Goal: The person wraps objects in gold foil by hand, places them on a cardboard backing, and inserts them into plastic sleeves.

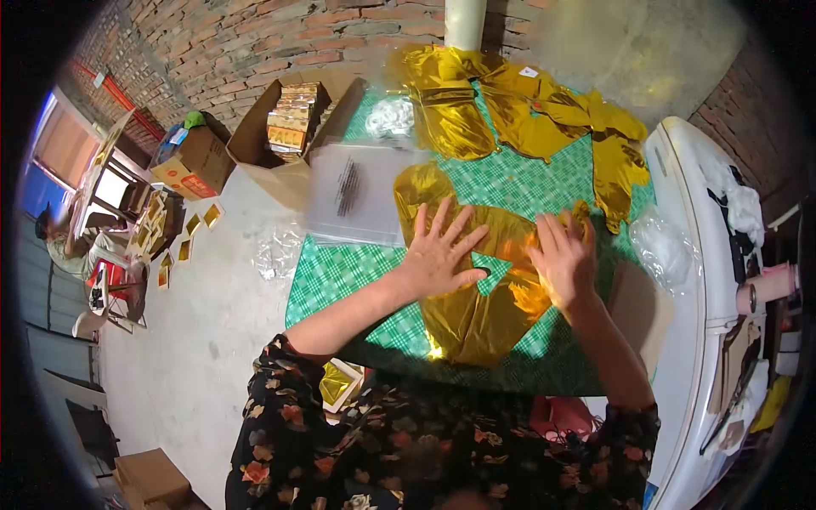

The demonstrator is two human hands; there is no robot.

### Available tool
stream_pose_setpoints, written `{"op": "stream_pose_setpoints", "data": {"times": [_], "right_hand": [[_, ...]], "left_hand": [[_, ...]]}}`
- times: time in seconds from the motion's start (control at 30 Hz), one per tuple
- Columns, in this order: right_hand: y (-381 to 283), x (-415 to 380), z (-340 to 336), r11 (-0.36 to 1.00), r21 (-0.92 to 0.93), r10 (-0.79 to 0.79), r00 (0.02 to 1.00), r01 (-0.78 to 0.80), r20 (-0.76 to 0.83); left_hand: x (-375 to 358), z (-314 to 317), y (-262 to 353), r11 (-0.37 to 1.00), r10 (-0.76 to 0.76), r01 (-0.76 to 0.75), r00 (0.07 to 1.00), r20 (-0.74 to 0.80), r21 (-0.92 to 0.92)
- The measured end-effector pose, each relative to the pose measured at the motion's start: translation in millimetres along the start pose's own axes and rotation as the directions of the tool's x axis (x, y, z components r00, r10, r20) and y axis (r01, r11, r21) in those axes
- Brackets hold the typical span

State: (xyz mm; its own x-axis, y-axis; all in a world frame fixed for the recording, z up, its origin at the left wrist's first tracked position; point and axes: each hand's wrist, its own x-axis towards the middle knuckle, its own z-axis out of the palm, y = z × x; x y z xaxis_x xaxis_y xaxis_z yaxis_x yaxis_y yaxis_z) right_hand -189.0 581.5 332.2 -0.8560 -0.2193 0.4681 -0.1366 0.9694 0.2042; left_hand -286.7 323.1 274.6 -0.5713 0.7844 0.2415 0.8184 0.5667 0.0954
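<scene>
A flattened gold foil balloon lies on the green checked tablecloth in front of me. My left hand rests palm down on its left part, fingers spread wide. At the balloon's right side, my right hand has its fingers bent and close together on the foil, with a crumpled bit of gold showing by the fingertips. The exact pinch is partly hidden by the hand. A green patch of cloth shows through a gap in the balloon between both hands.
More gold foil balloons lie at the table's back. Clear plastic sleeves sit at left, near an open carton of printed packets. A white appliance borders the right side. A person sits far left.
</scene>
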Motion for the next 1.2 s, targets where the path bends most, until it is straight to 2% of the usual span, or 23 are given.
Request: {"op": "stream_pose_setpoints", "data": {"times": [0.13, 0.23, 0.3, 0.33, 0.43, 0.47, 0.53, 0.57, 0.6, 0.63, 0.73, 0.83, 0.9, 1.0, 1.1, 1.2], "right_hand": [[8, 85, 58, 0.978, 0.112, -0.162, 0.977, 0.178, -0.138], [11, 137, 110, 0.952, 0.211, -0.189, 0.967, 0.224, -0.170], [15, 155, 150, 0.939, 0.251, -0.166, 0.950, 0.234, -0.264], [15, 162, 158, 0.933, 0.269, -0.152, 0.939, 0.239, -0.307], [16, 172, 168, 0.887, 0.391, -0.106, 0.933, 0.244, -0.343], [17, 175, 170, 0.886, 0.394, -0.110, 0.936, 0.244, -0.334], [20, 178, 173, 0.884, 0.399, -0.118, 0.941, 0.244, -0.316], [21, 179, 172, 0.871, 0.455, -0.075, 0.966, 0.183, -0.247], [23, 181, 170, 0.855, 0.505, -0.034, 0.984, 0.119, -0.174], [23, 184, 167, 0.835, 0.548, 0.005, 0.995, 0.051, -0.100], [26, 190, 167, 0.828, 0.560, 0.064, 0.996, -0.016, -0.066], [28, 198, 166, 0.752, 0.652, 0.107, 0.994, -0.093, 0.019], [28, 204, 163, 0.724, 0.682, 0.110, 0.994, -0.098, 0.025], [29, 209, 157, 0.727, 0.681, 0.095, 0.995, -0.090, 0.031], [26, 213, 154, 0.758, 0.647, 0.094, 0.995, -0.082, 0.017], [24, 217, 155, 0.795, 0.603, 0.080, 0.997, -0.063, -0.002]], "left_hand": [[14, -11, -16, 0.999, -0.019, 0.017, 0.999, -0.039, -0.046], [32, -18, -43, 0.992, -0.056, 0.043, 0.992, -0.111, -0.119], [48, -19, -68, 0.972, -0.104, 0.068, 0.983, -0.152, -0.224], [55, -18, -77, 0.967, -0.123, 0.058, 0.959, -0.254, -0.248], [82, -14, -111, 0.898, -0.186, 0.068, 0.954, -0.237, -0.434], [92, -9, -120, 0.937, -0.140, 0.022, 0.938, -0.317, -0.349], [113, -15, -131, 0.887, -0.182, 0.064, 0.959, -0.219, -0.458], [121, -18, -132, 0.857, -0.197, 0.087, 0.966, -0.168, -0.509], [129, -13, -133, 0.869, -0.189, 0.035, 0.946, -0.264, -0.494], [135, -9, -136, 0.863, -0.183, 0.037, 0.952, -0.245, -0.503], [148, -4, -140, 0.839, -0.190, 0.051, 0.960, -0.205, -0.542], [154, 2, -145, 0.792, -0.245, 0.091, 0.953, -0.177, -0.604], [158, 2, -146, 0.757, -0.271, 0.123, 0.953, -0.137, -0.642], [158, -7, -146, 0.670, -0.309, 0.232, 0.951, 0.019, -0.705], [161, -3, -150, 0.713, -0.315, 0.242, 0.949, 0.008, -0.658], [167, 8, -151, 0.752, -0.383, 0.274, 0.922, -0.059, -0.599]]}}
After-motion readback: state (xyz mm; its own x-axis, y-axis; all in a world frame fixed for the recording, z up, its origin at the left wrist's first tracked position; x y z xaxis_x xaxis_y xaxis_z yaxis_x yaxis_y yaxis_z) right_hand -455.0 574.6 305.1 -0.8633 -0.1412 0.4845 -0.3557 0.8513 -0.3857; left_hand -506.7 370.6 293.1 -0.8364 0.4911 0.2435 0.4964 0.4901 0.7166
